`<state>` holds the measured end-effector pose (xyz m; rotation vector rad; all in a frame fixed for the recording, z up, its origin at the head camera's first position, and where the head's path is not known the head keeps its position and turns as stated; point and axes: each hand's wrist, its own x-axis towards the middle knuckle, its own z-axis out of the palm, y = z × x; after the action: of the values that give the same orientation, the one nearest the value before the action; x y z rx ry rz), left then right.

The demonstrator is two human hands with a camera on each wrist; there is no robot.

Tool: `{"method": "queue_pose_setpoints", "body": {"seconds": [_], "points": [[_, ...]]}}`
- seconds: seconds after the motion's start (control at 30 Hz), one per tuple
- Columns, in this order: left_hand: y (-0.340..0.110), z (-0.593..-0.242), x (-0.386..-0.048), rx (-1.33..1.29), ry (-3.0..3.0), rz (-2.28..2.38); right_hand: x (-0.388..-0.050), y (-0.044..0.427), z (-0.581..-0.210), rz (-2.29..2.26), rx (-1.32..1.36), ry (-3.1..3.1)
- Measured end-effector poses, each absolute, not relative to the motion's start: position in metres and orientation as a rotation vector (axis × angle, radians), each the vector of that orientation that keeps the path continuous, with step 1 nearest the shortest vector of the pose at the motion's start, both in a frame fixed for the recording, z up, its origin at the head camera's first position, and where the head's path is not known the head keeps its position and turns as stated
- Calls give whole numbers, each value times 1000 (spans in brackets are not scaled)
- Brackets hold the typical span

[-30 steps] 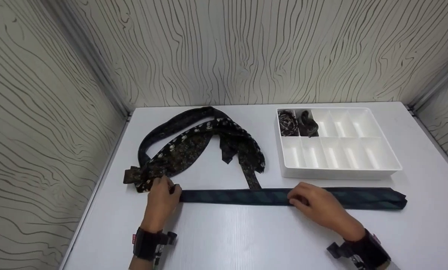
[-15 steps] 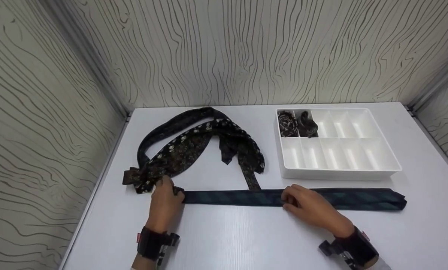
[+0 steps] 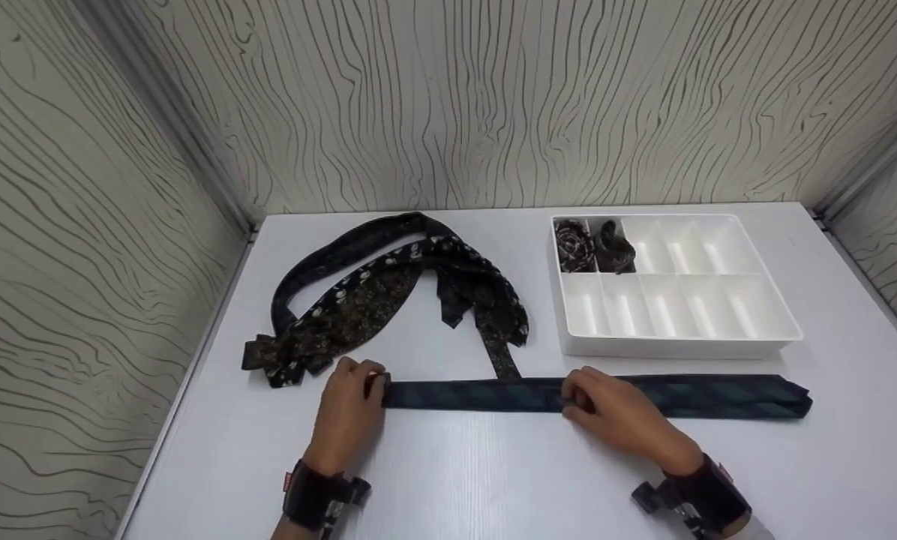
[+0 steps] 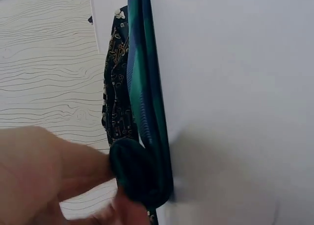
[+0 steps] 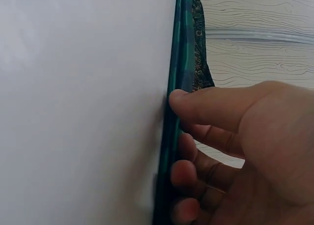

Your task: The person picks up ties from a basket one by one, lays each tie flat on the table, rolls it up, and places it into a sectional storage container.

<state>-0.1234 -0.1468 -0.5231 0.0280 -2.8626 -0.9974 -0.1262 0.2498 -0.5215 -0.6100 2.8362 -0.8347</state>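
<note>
A green and navy striped necktie (image 3: 463, 395) lies lengthwise across the front of the table, its wide end to the right. At its left end the cloth is wound into a small roll (image 4: 132, 168), which my left hand (image 3: 349, 409) grips between thumb and fingers. Partway along the tie, my right hand (image 3: 621, 411) pinches the band with thumb and fingertips. Behind it a heap of dark patterned neckties (image 3: 373, 304) lies in a loose arch; one narrow tail reaches the striped tie's back edge.
At the back right stands a white divided box (image 3: 681, 347). Two of its back-left compartments hold rolled dark neckties, one a patterned roll (image 3: 574, 246), the other a looser roll (image 3: 613, 247). Wood-grain panels (image 3: 486, 105) rise behind the table and at its sides.
My left hand has moved right along the tie with the rolled end, away from the patterned heap. My right hand has slid slightly left along the band.
</note>
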Motion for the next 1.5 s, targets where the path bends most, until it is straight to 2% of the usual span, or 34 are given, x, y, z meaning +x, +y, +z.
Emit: {"method": "queue_pose_setpoints", "body": {"seconds": [0.23,0.6,0.77,0.97,1.2,1.5], "points": [[-137,-521,-124,159,-2904,-1043,-135,218,-509,-789,-589,2794],[-110,-522,-128,-239,-2865,-1034,-145,135,-509,-884,-954,2673],[-119,-517,-126,-420,-2922,-1172,-148,127,-513,-799,-1004,2675],[-126,-514,-127,-607,-2921,-955,-151,109,-514,-876,-917,2714],[-129,-517,-126,-704,-2907,-968,-150,85,-528,-964,-881,2717],[-130,-508,-129,-790,-2932,-1104,-146,84,-531,-989,-890,2732]]}}
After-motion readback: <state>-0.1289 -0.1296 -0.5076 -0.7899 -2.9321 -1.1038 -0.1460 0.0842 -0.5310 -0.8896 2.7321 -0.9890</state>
